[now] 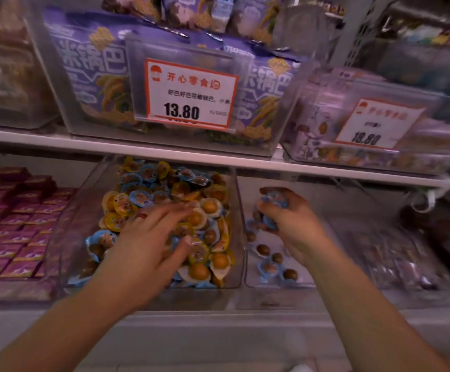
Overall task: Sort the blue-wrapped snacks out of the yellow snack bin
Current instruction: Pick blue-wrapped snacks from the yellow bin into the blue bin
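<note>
Your left hand [151,237] reaches into the clear bin [234,237] on the lower shelf [218,302], the one heaped with yellow-wrapped snacks [122,205] and blue-wrapped snacks [140,197] mixed together. Its fingers [175,208] are stretched out and slightly spread, lying flat across the top of the pile near the middle of the bin, and the thumb points toward the bin's front right corner; the hand is blurred, so you cannot tell whether a fingertip has caught a wrapper. Your right hand [285,218] is over the neighbouring clear bin [248,277] just to the right, near its back left corner, with its fingers curled around a small bunch of blue-wrapped pieces [275,200]. More blue-wrapped pieces [269,267] lie scattered along the left side and front of that right bin, below your wrist. In the mixed bin, blue wrappers show mostly at the back and along the front left edge, with yellow ones thick on the left and right sides. To the left on the same shelf sit rows of pink boxes [17,237]. On the upper shelf [111,143], a clear bin of purple snack bags [92,76] carries a price tag [191,93] reading 13.80, and another tag [377,124] to its right reads 18.80.
</note>
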The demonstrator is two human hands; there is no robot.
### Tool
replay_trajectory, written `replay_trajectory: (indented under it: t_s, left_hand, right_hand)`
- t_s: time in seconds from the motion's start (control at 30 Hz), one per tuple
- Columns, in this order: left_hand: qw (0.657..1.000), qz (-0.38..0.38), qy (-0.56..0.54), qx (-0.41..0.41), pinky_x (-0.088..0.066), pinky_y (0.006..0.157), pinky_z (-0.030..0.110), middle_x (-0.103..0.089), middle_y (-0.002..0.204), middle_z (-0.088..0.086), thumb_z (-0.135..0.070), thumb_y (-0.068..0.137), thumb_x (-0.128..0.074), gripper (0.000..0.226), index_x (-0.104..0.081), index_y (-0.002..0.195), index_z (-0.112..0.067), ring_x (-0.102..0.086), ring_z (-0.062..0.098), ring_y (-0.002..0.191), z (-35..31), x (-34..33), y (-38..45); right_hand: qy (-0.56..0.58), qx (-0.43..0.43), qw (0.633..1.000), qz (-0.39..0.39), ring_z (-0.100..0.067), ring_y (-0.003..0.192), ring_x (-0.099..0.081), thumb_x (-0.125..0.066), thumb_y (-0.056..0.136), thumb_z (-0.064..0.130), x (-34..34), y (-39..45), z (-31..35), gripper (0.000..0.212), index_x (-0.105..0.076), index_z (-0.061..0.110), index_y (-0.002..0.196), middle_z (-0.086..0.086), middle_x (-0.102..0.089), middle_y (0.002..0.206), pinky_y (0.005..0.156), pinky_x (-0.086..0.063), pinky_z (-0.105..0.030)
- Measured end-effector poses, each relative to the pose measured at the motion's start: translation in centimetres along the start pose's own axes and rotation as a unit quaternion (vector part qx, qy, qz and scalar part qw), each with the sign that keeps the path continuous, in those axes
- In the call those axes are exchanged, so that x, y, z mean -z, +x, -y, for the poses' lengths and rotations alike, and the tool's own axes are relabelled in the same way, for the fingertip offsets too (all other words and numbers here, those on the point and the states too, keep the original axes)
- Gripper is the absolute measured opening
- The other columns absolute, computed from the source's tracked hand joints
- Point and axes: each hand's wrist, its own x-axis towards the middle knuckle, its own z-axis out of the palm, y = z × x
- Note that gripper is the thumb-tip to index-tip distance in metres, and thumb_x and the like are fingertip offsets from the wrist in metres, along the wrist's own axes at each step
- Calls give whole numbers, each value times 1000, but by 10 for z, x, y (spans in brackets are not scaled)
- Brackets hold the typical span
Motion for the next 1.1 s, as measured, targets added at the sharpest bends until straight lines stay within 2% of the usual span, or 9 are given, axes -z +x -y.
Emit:
replay_trajectory:
  t_s: [0.17, 0.23, 0.37, 0.53, 0.67, 0.73, 0.83, 0.93, 1.1]
  left_hand:
    - [992, 86, 92, 32, -23, 117, 41, -37, 154, -13, -68, 86, -15, 72, -44, 144, -38, -24, 15, 147, 3, -14, -3]
    - [990, 94, 93, 40, -22, 119, 41, -37, 153, -15, -68, 85, -15, 71, -44, 143, -40, -21, 13, 148, 3, -15, -1]
    - [993, 75, 90, 31, -24, 117, 40, -49, 142, -17, -58, 89, -33, 53, -56, 133, -39, -36, 11, 140, 7, -11, -1]
    - [996, -11, 74, 45, -44, 91, 34, -67, 110, -8, -39, 88, -48, 31, -70, 108, -28, -62, 21, 100, 16, 6, 1]
    - [992, -40, 88, 82, -47, 92, 43, -58, 126, -5, -40, 89, -51, 34, -64, 117, -27, -58, 25, 108, 31, 17, 0]
    - [992, -58, 61, 94, -47, 95, 42, -53, 131, -3, -41, 89, -52, 39, -58, 124, -26, -56, 25, 111, 33, 19, -3]
    - [991, -85, 5, 103, -45, 99, 37, -48, 135, -3, -39, 87, -54, 46, -51, 131, -26, -51, 22, 118, 34, 22, -8]
    - [989, -87, -24, 115, -43, 101, 36, -45, 137, -4, -34, 89, -58, 48, -47, 135, -26, -49, 21, 121, 37, 24, -9]
    - [988, -89, -41, 121, -42, 102, 35, -42, 138, -5, -34, 90, -57, 49, -44, 137, -27, -47, 19, 124, 39, 27, -9]
  right_hand:
    - [-166, -110, 980, 30, -24, 111, -60, -61, 92, 45, 26, 17, -22, 53, -52, 21, 139, -3, -61, 129, 84, -50, -38]
    - [-181, -54, 982, -32, -17, 113, -56, -58, 96, 38, 27, 21, -18, 46, -52, 22, 139, -2, -59, 133, 90, -46, -29]
    - [-175, 119, 975, -59, -16, 102, -63, -54, 96, 10, 8, 16, -3, 23, -70, 14, 112, -1, -69, 109, 71, -41, -1]
    - [-382, 317, 867, 39, -27, 109, -60, -53, 90, 31, -51, -4, 17, 39, -61, 20, 127, -8, -69, 116, 86, -44, -25]
    - [-492, 281, 814, 127, -32, 127, -50, -54, 91, 44, -107, 17, 28, 60, -39, 27, 146, -10, -55, 138, 101, -40, -33]
    - [-512, 228, 814, 150, -29, 135, -43, -55, 92, 45, -125, 41, 32, 62, -37, 23, 148, -10, -43, 151, 104, -36, -31]
    - [-518, 143, 824, 179, -29, 124, -53, -49, 82, 56, -138, 66, 29, 62, -49, 27, 137, -10, -54, 141, 94, -39, -27]
    - [-515, 143, 819, 205, -26, 125, -53, -41, 71, 66, -147, 77, 23, 72, -47, 36, 136, -5, -55, 140, 105, -43, -39]
    - [-449, 175, 837, 258, -18, 114, -60, -58, 57, 66, -162, 80, 35, 74, -63, 35, 124, 3, -65, 126, 102, -47, -38]
